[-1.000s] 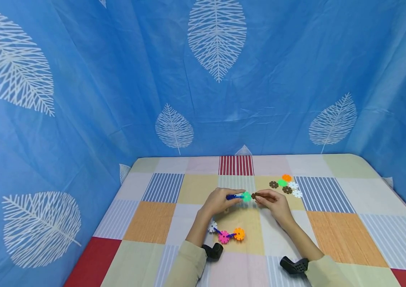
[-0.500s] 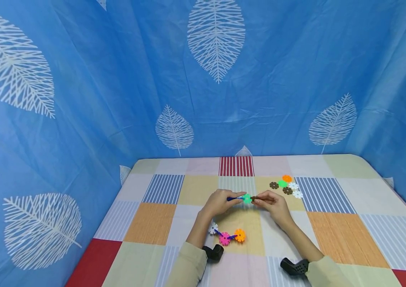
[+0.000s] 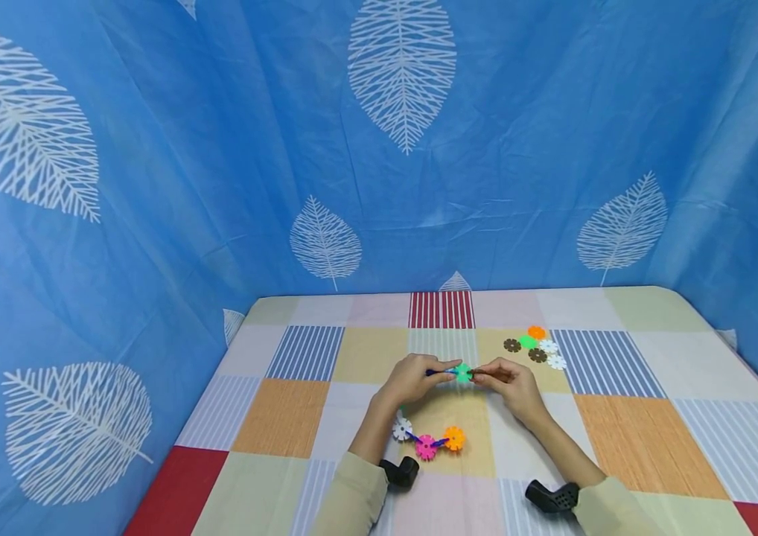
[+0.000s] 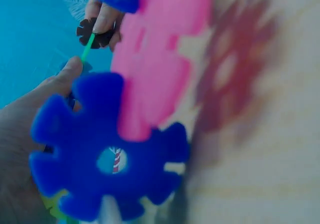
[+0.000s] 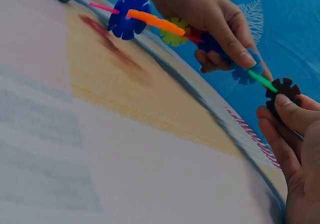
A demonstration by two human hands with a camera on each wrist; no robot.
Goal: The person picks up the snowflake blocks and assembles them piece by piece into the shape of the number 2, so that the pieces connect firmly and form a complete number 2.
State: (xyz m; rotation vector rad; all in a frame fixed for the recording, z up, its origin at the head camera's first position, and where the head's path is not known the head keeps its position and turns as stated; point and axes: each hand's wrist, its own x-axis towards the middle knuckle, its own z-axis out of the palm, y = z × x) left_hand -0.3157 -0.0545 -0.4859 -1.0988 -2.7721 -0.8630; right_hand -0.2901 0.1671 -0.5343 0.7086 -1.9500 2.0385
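Observation:
In the head view my left hand [image 3: 414,378] pinches a chain of slotted plastic flower discs near a light blue disc [image 5: 246,68]. A green disc [image 3: 463,373] sticks out from that end. My right hand [image 3: 511,381] pinches a brown disc [image 5: 286,89] between thumb and fingers, and its edge meets the green disc's edge. How deep their slots engage, I cannot tell. Lower down hangs more of the chain, with a white disc [image 3: 402,428], a pink disc [image 3: 427,447], an orange disc [image 3: 454,438] and a blue disc [image 4: 107,149]. Part of it is hidden by the left forearm.
Several loose discs lie in a group beyond the right hand, among them an orange disc [image 3: 536,333] and a brown disc [image 3: 512,345]. A patchwork cloth [image 3: 345,305] covers the table. Blue curtains [image 3: 486,186] with white leaves stand behind and at the sides.
The brown disc has come left against the green disc and turned edge-on to the head camera. The hanging part of the chain has shifted slightly right.

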